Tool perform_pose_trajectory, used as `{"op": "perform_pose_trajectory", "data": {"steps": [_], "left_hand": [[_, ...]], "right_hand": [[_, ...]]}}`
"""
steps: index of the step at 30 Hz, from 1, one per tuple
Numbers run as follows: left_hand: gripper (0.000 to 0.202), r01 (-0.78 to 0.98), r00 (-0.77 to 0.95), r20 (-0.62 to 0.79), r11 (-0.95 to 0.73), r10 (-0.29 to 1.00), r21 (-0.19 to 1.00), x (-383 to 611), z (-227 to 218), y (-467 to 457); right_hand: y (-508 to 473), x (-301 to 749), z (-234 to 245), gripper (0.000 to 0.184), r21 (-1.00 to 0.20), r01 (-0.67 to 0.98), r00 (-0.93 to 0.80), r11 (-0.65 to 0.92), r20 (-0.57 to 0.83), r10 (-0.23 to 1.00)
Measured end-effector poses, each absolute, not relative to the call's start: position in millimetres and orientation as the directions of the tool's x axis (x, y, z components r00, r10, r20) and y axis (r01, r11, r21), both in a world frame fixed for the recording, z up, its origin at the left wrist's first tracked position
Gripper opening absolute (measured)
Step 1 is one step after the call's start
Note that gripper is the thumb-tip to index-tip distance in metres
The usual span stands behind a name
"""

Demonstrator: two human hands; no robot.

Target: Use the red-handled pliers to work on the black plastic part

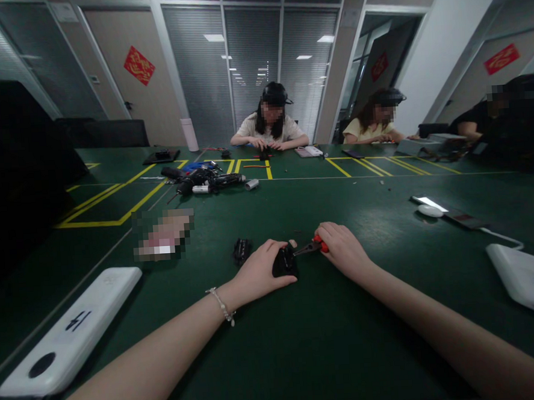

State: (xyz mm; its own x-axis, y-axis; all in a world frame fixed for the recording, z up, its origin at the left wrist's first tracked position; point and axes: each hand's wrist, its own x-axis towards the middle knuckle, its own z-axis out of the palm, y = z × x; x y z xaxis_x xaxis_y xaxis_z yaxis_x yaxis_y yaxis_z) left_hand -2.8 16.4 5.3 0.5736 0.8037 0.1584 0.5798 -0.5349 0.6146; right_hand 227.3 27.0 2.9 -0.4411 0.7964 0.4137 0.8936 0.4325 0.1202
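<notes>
My left hand (264, 266) is closed around a small black plastic part (285, 261) on the table, thumb on the near side and fingers on the far side. In my right hand (342, 248) is a pair of needle-nose pliers with red handles (320, 243). The plier tips (297, 252) point left and reach the right side of the black part; whether they grip anything there is too small to tell. A second black plastic piece (242, 251) lies just left of my left hand. Behind the part sits a small pale bit (292, 244).
White numbered devices (82, 326) (527, 277) lie at both sides. A black power drill (185, 186) and cables are heaped at back left. A phone (430, 202) lies right on the green table (276, 356). Several co-workers sit across the far side.
</notes>
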Motion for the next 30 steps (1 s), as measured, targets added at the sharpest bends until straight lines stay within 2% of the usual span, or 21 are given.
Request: {"op": "perform_pose_trajectory", "data": {"steps": [8,15,19,25,30], "left_hand": [[0.061,0.576,0.583,0.165,-0.548,0.795,0.606,-2.9,4.8,17.3],[0.060,0.566,0.583,0.188,-0.561,0.790,0.604,-1.9,6.8,16.5],[0.061,0.577,0.579,0.178,-0.554,0.796,0.601,-1.7,7.6,15.7],[0.059,0.568,0.581,0.188,-0.559,0.792,0.604,-1.2,7.1,15.6],[0.057,0.568,0.581,0.188,-0.560,0.792,0.603,-1.2,5.7,16.0]], "right_hand": [[27.9,228.1,3.1,0.024,-0.059,0.884,-0.387,0.464,0.464,0.797],[26.7,226.6,2.2,0.035,-0.095,0.875,-0.383,0.474,0.462,0.800],[29.3,229.9,-0.8,0.036,-0.050,0.886,-0.390,0.461,0.458,0.799],[26.4,226.6,1.3,0.025,0.174,0.875,-0.480,0.452,0.432,0.763],[26.0,222.5,0.9,0.016,0.190,0.849,-0.524,0.493,0.422,0.740]]}}
